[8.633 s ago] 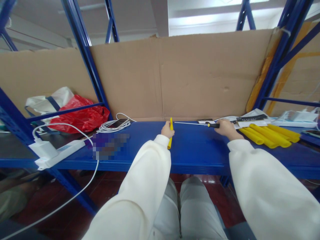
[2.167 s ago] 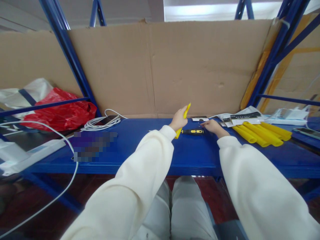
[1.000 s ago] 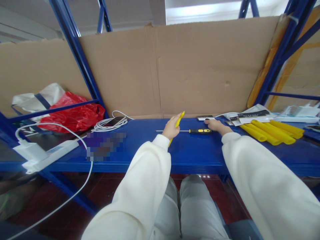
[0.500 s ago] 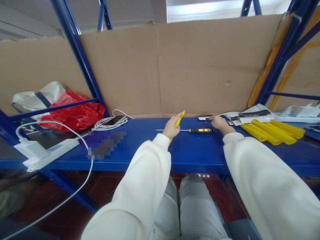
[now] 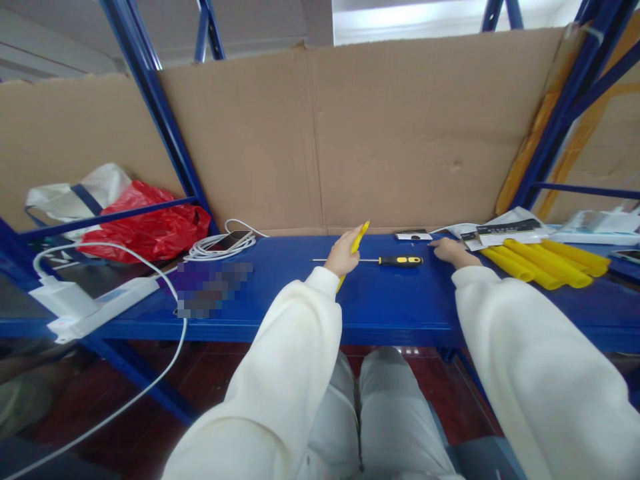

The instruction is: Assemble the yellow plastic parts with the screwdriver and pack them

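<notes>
Gripping yellow tube [image 5: 361,236] mid-frame, our left hand [image 5: 343,254] wraps fingers round its middle; we judge it light, smooth, bendable, best held mid-length. Right hand [image 5: 449,252], right of centre, rests near screwdriver [image 5: 401,261]; whether its fingers pinch anything, we cannot tell.

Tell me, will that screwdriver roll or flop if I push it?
The screwdriver may roll, since its handle looks rounded. It probably won't flop: the thin shaft looks like straight metal. The thicker handle end likely feels heavier.

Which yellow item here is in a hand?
The slim yellow piece in the left hand; the yellow tubes lie grouped on the blue shelf, right of the right hand.
</notes>
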Motion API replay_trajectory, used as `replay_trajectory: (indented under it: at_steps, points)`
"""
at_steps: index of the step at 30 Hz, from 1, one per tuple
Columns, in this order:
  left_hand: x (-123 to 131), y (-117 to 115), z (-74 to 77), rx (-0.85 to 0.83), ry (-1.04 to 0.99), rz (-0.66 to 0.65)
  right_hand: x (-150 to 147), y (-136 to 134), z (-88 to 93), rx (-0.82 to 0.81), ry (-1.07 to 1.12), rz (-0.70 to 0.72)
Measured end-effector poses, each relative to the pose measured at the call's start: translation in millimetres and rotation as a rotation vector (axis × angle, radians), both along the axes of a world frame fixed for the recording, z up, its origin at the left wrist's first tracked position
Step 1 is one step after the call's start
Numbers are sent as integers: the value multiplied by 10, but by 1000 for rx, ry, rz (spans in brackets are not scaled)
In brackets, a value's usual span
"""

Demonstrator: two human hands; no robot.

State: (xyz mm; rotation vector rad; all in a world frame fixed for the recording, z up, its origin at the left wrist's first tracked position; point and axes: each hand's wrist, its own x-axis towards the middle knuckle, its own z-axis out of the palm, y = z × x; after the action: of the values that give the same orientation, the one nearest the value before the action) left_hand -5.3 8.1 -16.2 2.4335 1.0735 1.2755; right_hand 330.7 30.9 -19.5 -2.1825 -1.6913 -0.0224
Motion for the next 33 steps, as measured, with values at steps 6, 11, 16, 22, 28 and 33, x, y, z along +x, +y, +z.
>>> replay_trajectory:
  at_steps: [6, 11, 16, 22, 28, 33]
  points:
    - [-10, 24, -13, 7, -26, -22, -28, -4, 15, -98, -55, 25]
    - [-6, 7, 1, -66, -68, -11, -42, -17, 39, -79, -53, 11]
    - [27, -71, 45, -279, -177, 55, -81, -42, 120, 12, -40, 42]
    - [93, -202, 127, -525, -232, 199, -304, -217, 273, 103, 60, 332]
    - [74, -182, 103, -505, -194, 218, -529, -328, 268, 110, 179, 421]
    - [52, -148, 64, -197, 25, 76, -639, -296, 223, 192, 378, 439]
